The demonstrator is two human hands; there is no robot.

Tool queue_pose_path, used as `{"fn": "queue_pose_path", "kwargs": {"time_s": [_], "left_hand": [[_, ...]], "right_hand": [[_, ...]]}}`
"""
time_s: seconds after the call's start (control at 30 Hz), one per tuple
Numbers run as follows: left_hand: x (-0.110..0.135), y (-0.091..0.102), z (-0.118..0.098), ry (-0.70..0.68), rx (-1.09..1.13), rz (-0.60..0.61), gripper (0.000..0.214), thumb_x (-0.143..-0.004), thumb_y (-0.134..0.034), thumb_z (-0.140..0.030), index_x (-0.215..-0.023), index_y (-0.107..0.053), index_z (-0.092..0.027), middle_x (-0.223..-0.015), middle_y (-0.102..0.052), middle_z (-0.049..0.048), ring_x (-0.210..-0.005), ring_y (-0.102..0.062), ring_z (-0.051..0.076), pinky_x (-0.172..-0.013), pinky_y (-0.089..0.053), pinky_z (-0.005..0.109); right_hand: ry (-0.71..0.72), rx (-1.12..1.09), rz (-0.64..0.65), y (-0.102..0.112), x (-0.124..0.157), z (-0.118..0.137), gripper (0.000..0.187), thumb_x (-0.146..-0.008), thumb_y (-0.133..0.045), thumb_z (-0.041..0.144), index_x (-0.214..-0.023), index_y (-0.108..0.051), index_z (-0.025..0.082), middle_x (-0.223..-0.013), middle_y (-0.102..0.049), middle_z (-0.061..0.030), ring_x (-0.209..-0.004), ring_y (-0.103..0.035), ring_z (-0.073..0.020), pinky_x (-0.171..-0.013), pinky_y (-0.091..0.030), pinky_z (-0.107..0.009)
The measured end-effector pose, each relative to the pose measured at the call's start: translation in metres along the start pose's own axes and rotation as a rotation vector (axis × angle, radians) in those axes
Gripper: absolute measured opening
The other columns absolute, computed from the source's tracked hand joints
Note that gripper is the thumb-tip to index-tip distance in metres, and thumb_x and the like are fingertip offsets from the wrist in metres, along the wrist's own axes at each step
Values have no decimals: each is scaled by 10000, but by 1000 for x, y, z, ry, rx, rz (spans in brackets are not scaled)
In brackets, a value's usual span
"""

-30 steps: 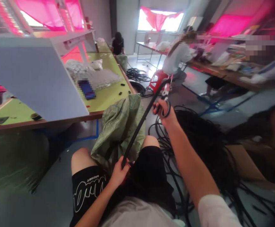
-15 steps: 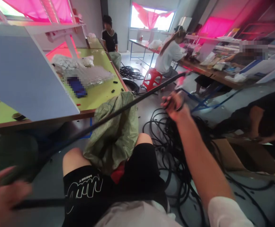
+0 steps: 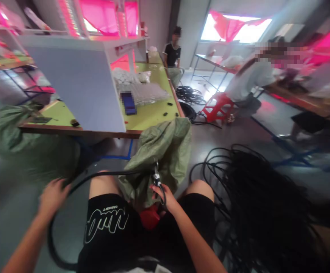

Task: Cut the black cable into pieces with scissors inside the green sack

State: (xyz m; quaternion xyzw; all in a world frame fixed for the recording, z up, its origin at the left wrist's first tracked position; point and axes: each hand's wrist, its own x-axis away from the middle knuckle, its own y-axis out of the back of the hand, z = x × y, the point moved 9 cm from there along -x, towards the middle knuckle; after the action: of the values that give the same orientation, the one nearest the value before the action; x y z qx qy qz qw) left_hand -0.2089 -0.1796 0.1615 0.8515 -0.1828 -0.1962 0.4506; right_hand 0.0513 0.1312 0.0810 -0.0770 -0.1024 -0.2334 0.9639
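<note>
My right hand [image 3: 165, 195] is closed round the handles of a pair of scissors [image 3: 157, 178], held low over my lap with the blades pointing up. A long black tube [image 3: 105, 173] reaches the scissors at one end; whether the blades touch it I cannot tell. From there it bends left to my left hand [image 3: 53, 195], whose fingers curl against it, partly blurred. Below that hand the tube curves down and back towards my right thigh. Behind the scissors, a green woven sack [image 3: 167, 142] hangs between my knees from the table edge.
Tangled black tubing [image 3: 255, 197] is heaped on the floor at my right. Ahead stands a yellow-green table [image 3: 150, 121] with a white board [image 3: 85, 83], a phone [image 3: 129, 104] and plastic bags. Another full sack [image 3: 39, 148] sits at left. Co-workers sit farther off, one on a red stool [image 3: 217, 108].
My right hand with the scissors has come down from upper right to above my lap. The tube, stretched diagonally before, now bends in a loop. My view has turned left.
</note>
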Motion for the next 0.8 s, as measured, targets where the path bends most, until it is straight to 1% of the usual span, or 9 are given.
{"fn": "queue_pose_path", "kwargs": {"time_s": [0.07, 0.1, 0.2, 0.27, 0.33, 0.4, 0.53, 0.67, 0.8], "left_hand": [[2, -14, -43, -95, 22, -37, 327, -888, -465, -419, -1035, -620, -171, -1120, -633, 113, -1090, -547, 276, -973, -409, 473], [4, -32, -76, -172, 44, -22, 328, -888, -475, -409, -1072, -619, -180, -1174, -614, 111, -1129, -528, 273, -1003, -390, 466], [9, -104, -176, -375, 98, 111, 390, -890, -512, -437, -1191, -588, -201, -1252, -575, 117, -1209, -473, 278, -1047, -348, 455], [12, -144, -213, -407, 132, 199, 420, -896, -503, -462, -1210, -579, -194, -1191, -601, 128, -1165, -506, 280, -1013, -379, 432], [15, -170, -218, -354, 129, 270, 422, -914, -467, -467, -1215, -574, -192, -1132, -624, 128, -1061, -574, 266, -953, -423, 399], [19, -182, -204, -302, 135, 326, 402, -935, -431, -456, -1220, -567, -207, -1101, -644, 111, -980, -619, 248, -889, -457, 364], [17, -182, -180, -311, 217, 336, 392, -937, -440, -445, -1248, -553, -236, -1070, -673, 102, -943, -648, 256, -814, -481, 341], [13, -185, -182, -343, 219, 337, 368, -940, -437, -427, -1214, -610, -253, -1071, -672, 110, -961, -645, 271, -812, -475, 345], [11, -191, -186, -362, 182, 361, 354, -940, -438, -416, -1208, -626, -281, -1063, -674, 87, -932, -649, 254, -815, -478, 343]], "right_hand": [[-6, 82, 8, 6, -2, -12, 536, -716, -637, 645, -885, -663, 137, -706, -624, -21, -559, -571, -128, -594, -440, -251], [-20, 122, 6, 9, -3, -18, 552, -714, -627, 658, -892, -659, 136, -679, -618, -22, -564, -572, -139, -594, -444, -257], [-93, 230, -25, 20, -7, -36, 597, -715, -585, 694, -911, -645, 133, -608, -592, -24, -574, -578, -178, -549, -442, -272], [-115, 289, -48, 26, -9, -42, 590, -726, -561, 692, -914, -631, 138, -610, -591, -30, -573, -582, -193, -525, -442, -281], [-108, 345, -60, 30, -8, -43, 553, -738, -546, 669, -901, -622, 146, -616, -593, -31, -563, -582, -198, -532, -453, -293], [-81, 433, -73, 33, -7, -41, 510, -743, -530, 648, -857, -622, 159, -612, -597, -31, -555, -581, -203, -555, -466, -312], [-48, 570, -83, 35, -4, -37, 425, -742, -507, 646, -754, -615, 235, -666, -639, -42, -603, -617, -250, -609, -488, -372], [-66, 575, -113, 35, -5, -43, 382, -731, -514, 660, -748, -606, 290, -750, -669, -41, -760, -661, -304, -723, -506, -412], [-55, 556, -165, 35, -6, -45, 487, -708, -541, 683, -861, -630, 230, -910, -687, -82, -910, -645, -303, -826, -494, -396]]}}
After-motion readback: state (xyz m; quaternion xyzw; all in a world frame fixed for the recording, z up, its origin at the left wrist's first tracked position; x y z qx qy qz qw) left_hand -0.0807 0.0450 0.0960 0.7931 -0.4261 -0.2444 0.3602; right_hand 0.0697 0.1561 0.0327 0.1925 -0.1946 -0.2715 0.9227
